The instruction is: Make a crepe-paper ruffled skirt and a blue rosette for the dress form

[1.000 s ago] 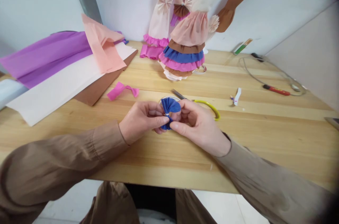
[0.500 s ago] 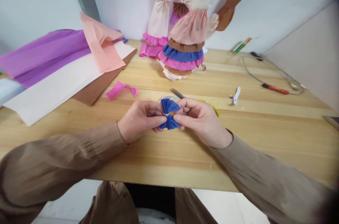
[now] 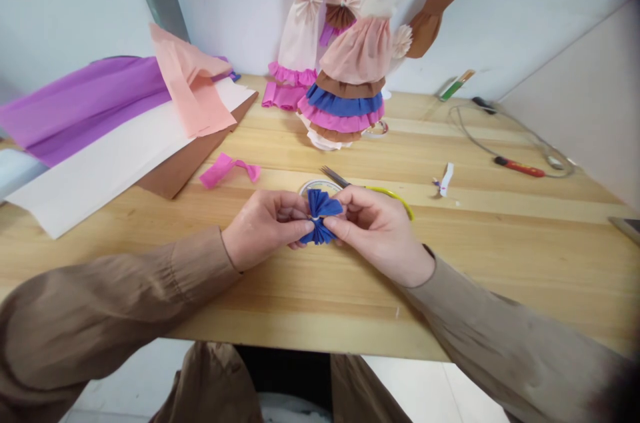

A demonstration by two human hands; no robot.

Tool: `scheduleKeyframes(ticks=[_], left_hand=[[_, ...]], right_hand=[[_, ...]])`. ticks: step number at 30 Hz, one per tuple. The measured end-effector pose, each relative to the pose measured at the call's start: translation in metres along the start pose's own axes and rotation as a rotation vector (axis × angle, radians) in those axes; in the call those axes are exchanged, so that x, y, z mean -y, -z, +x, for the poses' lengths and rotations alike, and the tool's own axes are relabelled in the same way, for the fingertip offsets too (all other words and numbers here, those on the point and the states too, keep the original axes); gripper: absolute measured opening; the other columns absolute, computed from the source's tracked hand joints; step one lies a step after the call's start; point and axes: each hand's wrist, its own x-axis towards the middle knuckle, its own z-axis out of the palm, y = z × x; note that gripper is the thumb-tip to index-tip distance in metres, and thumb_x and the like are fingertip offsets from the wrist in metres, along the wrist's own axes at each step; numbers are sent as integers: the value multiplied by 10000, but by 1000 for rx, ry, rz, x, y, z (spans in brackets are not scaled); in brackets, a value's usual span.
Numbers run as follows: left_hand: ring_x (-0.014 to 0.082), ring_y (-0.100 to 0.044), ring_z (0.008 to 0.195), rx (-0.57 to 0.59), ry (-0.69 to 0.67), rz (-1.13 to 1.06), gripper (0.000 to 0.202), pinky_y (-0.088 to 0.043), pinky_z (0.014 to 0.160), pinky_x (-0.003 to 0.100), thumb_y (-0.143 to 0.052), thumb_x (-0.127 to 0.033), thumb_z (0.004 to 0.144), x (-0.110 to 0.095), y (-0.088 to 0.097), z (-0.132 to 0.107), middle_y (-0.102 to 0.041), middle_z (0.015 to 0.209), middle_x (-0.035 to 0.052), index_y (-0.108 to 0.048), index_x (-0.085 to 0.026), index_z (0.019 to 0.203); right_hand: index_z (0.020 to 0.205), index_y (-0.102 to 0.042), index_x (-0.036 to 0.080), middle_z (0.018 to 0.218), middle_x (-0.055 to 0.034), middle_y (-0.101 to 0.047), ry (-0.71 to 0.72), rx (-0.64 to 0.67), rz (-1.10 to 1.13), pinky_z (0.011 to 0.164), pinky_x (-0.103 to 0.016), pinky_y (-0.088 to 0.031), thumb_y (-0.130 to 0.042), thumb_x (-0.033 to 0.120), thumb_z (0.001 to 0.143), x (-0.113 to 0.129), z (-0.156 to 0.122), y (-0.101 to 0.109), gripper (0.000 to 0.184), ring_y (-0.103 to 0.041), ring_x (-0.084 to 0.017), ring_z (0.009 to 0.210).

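Observation:
Between my hands is a blue pleated paper rosette (image 3: 324, 204), drawn in at its middle by a pale tie and fanned out above and below it. My left hand (image 3: 270, 226) pinches its left side with the thumb on the lower fan. On the other side, my right hand (image 3: 377, 230) grips the right edge between thumb and fingers. Just behind the rosette lie a white roll of tape (image 3: 306, 187), partly covered, and scissors (image 3: 395, 194) with yellow handles, their blades pointing back left.
Purple, white, peach and brown paper sheets (image 3: 105, 163) are piled at the left. A pink paper scrap (image 3: 220, 170) lies nearer. At the back stands a tiered paper dress (image 3: 345, 103) on a form, beside other paper dresses. A red-handled tool with a cord (image 3: 520, 166) is at right.
My right thumb and fingers have shifted slightly left on the rosette. Its right side is now pressed closer together, and the gap between the two fans has narrowed.

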Motion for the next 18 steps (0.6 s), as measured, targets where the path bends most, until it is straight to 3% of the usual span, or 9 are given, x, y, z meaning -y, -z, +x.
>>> scheduleKeyframes(ticks=[5,10,13,18], left_hand=[[83,-589,550,11,24,47,176,-495,537,188,-742,-180,625,-2,2,-1,-684,661,25,-670,-103,766],[137,-629,632,101,-1,112,320,-539,567,233,-745,-395,694,-6,6,-4,-675,710,48,-681,-104,811],[146,-645,661,108,-34,50,406,-523,553,221,-767,-438,700,-3,5,-4,-700,762,63,-701,-104,922],[96,-577,536,56,-69,2,393,-461,479,189,-812,-422,677,4,2,-2,-682,673,50,-702,-85,848]], right_hand=[[693,-565,183,577,31,-577,-103,13,74,433,-223,-406,-765,324,732,-1,2,5,248,-487,-78,465],[681,-566,180,562,38,-571,-160,39,141,417,-212,-424,-804,364,698,0,2,4,302,-491,-73,451],[674,-571,182,537,52,-544,-168,40,164,420,-212,-433,-826,361,681,1,2,1,312,-488,-71,440],[697,-581,186,571,38,-575,-153,49,183,426,-220,-455,-813,374,706,-1,1,0,300,-506,-82,460]])
